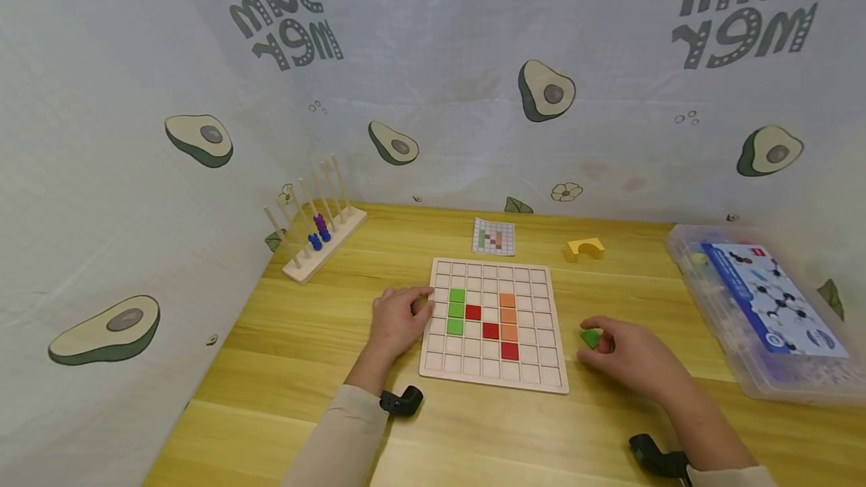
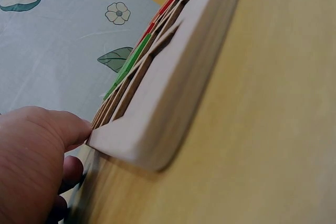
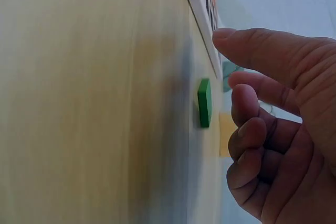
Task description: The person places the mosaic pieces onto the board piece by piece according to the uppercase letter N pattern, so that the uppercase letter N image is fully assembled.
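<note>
A square wooden grid board (image 1: 541,385) lies on the table, with green (image 1: 456,310), red (image 1: 473,313) and orange (image 1: 507,316) square tiles set in some of its cells. My left hand (image 1: 399,319) rests at the board's left edge, its thumb and index fingertips right at the rim; in the left wrist view the thumb (image 2: 76,132) meets the board's corner. To the right of the board, my right hand (image 1: 632,355) is over a loose green tile (image 1: 591,338), thumb and fingers spread around it. The right wrist view shows that tile (image 3: 205,103) on the table, apart from the fingers.
Behind the board lies a small printed pattern card (image 1: 494,237). A yellow arch block (image 1: 585,249) sits behind it to the right. At left is a peg stand (image 1: 328,246) with blue and purple beads; a clear plastic case (image 1: 764,307) lies at right. Patterned cloth hangs around the table.
</note>
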The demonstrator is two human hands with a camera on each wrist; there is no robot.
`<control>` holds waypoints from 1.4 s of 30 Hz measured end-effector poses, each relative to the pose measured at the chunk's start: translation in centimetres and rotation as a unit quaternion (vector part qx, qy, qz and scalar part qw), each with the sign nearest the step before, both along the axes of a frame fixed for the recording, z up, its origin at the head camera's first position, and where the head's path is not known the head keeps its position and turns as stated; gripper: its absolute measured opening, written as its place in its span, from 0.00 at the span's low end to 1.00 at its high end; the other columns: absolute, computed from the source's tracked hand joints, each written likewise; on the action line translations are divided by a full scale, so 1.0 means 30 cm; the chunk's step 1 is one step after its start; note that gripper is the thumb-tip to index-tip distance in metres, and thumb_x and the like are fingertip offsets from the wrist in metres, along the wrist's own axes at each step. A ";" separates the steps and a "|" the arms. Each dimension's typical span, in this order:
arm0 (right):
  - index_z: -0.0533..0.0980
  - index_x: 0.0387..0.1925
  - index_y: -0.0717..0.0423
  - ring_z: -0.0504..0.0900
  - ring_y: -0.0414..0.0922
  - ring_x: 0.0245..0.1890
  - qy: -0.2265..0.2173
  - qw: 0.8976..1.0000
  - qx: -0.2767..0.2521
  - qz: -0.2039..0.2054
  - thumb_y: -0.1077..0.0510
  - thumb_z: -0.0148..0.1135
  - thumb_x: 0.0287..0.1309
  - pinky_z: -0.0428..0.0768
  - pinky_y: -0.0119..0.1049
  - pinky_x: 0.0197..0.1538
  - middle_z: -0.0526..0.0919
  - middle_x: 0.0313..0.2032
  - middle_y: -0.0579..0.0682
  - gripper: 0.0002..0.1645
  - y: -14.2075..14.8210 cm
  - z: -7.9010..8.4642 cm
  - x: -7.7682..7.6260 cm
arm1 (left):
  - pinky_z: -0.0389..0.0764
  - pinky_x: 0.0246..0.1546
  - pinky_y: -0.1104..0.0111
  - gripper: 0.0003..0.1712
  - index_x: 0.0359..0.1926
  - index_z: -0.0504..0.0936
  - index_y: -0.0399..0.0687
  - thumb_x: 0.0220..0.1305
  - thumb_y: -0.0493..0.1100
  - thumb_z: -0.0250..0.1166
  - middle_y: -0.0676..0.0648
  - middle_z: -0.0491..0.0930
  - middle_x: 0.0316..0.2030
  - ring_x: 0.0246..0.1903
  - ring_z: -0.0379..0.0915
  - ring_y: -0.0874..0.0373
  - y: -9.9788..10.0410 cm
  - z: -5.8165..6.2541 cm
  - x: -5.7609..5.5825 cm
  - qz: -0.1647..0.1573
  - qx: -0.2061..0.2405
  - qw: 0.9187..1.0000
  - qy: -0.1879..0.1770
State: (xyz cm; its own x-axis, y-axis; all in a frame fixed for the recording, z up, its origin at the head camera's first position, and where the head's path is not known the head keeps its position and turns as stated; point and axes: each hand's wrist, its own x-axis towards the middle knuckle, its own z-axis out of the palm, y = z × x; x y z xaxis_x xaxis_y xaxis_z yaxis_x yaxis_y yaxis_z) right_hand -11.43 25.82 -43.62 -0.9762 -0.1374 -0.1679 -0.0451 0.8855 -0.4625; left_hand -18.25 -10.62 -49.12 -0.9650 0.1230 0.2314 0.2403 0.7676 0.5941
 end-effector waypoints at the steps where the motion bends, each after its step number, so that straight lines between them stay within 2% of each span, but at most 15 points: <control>1: 0.78 0.57 0.58 0.70 0.41 0.24 -0.002 1.000 0.002 0.000 0.46 0.71 0.60 0.66 0.34 0.28 0.76 0.27 0.45 0.29 0.012 -0.003 -0.001 | 0.58 0.39 0.65 0.16 0.54 0.88 0.56 0.68 0.50 0.67 0.58 0.74 0.21 0.29 0.62 0.60 0.000 0.000 0.000 0.000 -0.001 1.000 0.001; 7: 0.76 0.61 0.58 0.71 0.42 0.26 -0.027 1.000 -0.011 0.000 0.47 0.71 0.61 0.68 0.34 0.29 0.77 0.30 0.46 0.31 0.074 -0.013 -0.016 | 0.58 0.40 0.65 0.16 0.55 0.88 0.56 0.68 0.50 0.67 0.59 0.73 0.20 0.30 0.63 0.60 -0.003 -0.004 -0.001 0.001 0.000 1.000 -0.003; 12: 0.76 0.61 0.57 0.70 0.39 0.26 -0.029 0.999 -0.032 0.024 0.50 0.70 0.62 0.67 0.33 0.29 0.76 0.30 0.46 0.29 0.111 -0.014 -0.028 | 0.58 0.40 0.65 0.16 0.54 0.88 0.56 0.68 0.50 0.67 0.59 0.74 0.21 0.30 0.63 0.60 -0.001 -0.005 0.000 0.000 0.002 1.000 -0.001; 16: 0.77 0.60 0.56 0.69 0.37 0.26 -0.031 0.998 -0.036 0.043 0.51 0.70 0.63 0.68 0.32 0.29 0.76 0.30 0.45 0.27 0.125 -0.020 -0.044 | 0.58 0.39 0.65 0.16 0.54 0.88 0.56 0.68 0.50 0.67 0.59 0.74 0.21 0.30 0.63 0.60 -0.001 -0.008 0.000 0.000 0.001 1.000 -0.003; 24: 0.78 0.60 0.56 0.70 0.38 0.26 -0.045 0.997 -0.033 0.050 0.53 0.68 0.64 0.68 0.33 0.30 0.77 0.31 0.45 0.24 0.128 -0.030 -0.060 | 0.58 0.40 0.65 0.16 0.54 0.88 0.57 0.69 0.51 0.67 0.59 0.74 0.20 0.30 0.63 0.60 -0.001 -0.007 0.000 0.000 0.004 1.000 -0.005; 29: 0.79 0.57 0.56 0.69 0.38 0.26 -0.041 0.997 -0.041 0.050 0.54 0.67 0.66 0.67 0.33 0.29 0.76 0.31 0.45 0.20 0.126 -0.032 -0.061 | 0.59 0.40 0.65 0.16 0.54 0.88 0.56 0.69 0.50 0.67 0.59 0.73 0.20 0.29 0.62 0.60 -0.001 -0.007 -0.001 -0.002 0.004 1.000 0.001; 35: 0.79 0.50 0.56 0.69 0.39 0.25 -0.039 0.998 -0.025 0.035 0.50 0.68 0.65 0.66 0.32 0.29 0.74 0.28 0.45 0.18 0.118 -0.035 -0.058 | 0.59 0.41 0.65 0.16 0.55 0.88 0.57 0.69 0.50 0.67 0.59 0.73 0.20 0.29 0.62 0.60 0.000 -0.007 -0.002 -0.003 0.005 1.000 -0.002; 42: 0.80 0.47 0.54 0.67 0.37 0.24 0.001 0.999 -0.013 0.046 0.46 0.68 0.64 0.65 0.32 0.29 0.73 0.27 0.43 0.18 0.081 -0.011 -0.042 | 0.58 0.40 0.65 0.16 0.54 0.88 0.58 0.69 0.51 0.67 0.60 0.72 0.20 0.29 0.62 0.61 0.000 -0.013 -0.002 0.003 0.001 1.000 -0.005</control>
State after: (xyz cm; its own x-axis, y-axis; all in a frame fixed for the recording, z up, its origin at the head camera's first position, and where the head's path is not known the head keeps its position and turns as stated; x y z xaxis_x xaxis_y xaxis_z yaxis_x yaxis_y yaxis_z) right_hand -12.68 28.25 -43.95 -0.9592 -0.2316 -0.1620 -0.1271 0.8654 -0.4847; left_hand -18.32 -10.62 -49.49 -0.9678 0.1175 0.2225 0.2307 0.7671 0.5987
